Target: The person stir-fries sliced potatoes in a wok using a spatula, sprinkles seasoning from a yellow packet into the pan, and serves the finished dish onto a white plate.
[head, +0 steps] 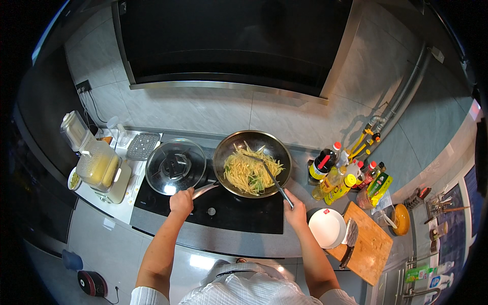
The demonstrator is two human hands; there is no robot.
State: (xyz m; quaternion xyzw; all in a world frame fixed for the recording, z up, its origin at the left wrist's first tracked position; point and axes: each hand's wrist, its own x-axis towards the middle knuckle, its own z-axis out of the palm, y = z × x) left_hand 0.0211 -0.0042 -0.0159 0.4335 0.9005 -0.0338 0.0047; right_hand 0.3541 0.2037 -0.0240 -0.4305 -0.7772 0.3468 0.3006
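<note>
My left hand (182, 203) grips the metal handle (205, 190) of a dark wok (283, 152) on the right side of the black cooktop (244, 219). In the wok lies a heap of pale yellow shredded food (244, 167), perhaps potato, with some green pieces. My right hand (295, 209) is closed around the handle of a spatula (273, 178). The spatula's far end rests among the shreds, and its tip is partly hidden by them. Left of the wok a glass lid (175, 166) lies over the other burner.
A food steamer (101, 171) stands at the left. Bottles (324, 164) of sauce and oil crowd the right counter. Nearer me are a white bowl (326, 228), a cleaver (350, 240) and a wooden cutting board (366, 244). A range hood (228, 82) hangs above the cooktop.
</note>
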